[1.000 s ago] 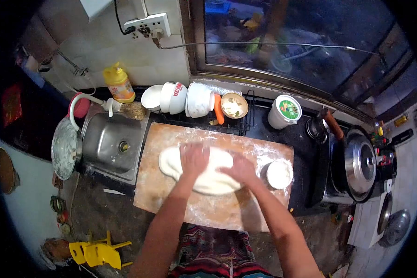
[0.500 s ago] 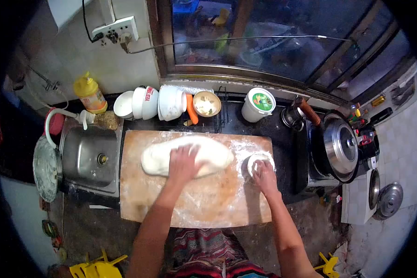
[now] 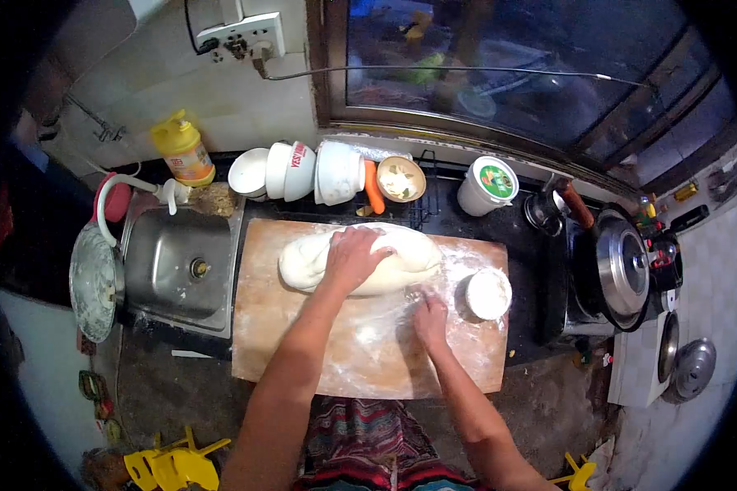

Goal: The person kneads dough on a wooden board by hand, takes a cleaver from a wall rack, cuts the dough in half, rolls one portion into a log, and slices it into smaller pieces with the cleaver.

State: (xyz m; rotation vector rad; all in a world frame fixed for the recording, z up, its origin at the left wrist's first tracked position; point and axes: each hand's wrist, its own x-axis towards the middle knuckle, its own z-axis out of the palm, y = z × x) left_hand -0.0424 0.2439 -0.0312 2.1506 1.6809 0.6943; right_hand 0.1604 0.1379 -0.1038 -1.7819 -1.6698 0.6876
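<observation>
A large, long mound of white dough [image 3: 413, 254] lies across the upper part of a floured wooden board [image 3: 303, 352]. On top of the dough rests my left hand [image 3: 356, 258], its fingers spread and pressed against the surface. My right hand [image 3: 431, 317] is low over the board, just below the dough's right end, with its fingers curled together and white powder about the fingertips. What lies inside those fingers is mostly hidden; it looks like flour. To the right of that hand stands a small white bowl of flour [image 3: 489, 295].
Left of the board is a steel sink [image 3: 168, 270]. Behind it stand a yellow bottle [image 3: 184, 151], stacked white bowls [image 3: 291, 172], a carrot [image 3: 373, 186], a brown bowl [image 3: 401, 178] and a white tub [image 3: 488, 186]. A lidded wok [image 3: 622, 262] sits at the right.
My right hand has left the flour bowl and moved left, toward the dough. My left hand stays on the dough, which looks more creased. The whole view has shifted.
</observation>
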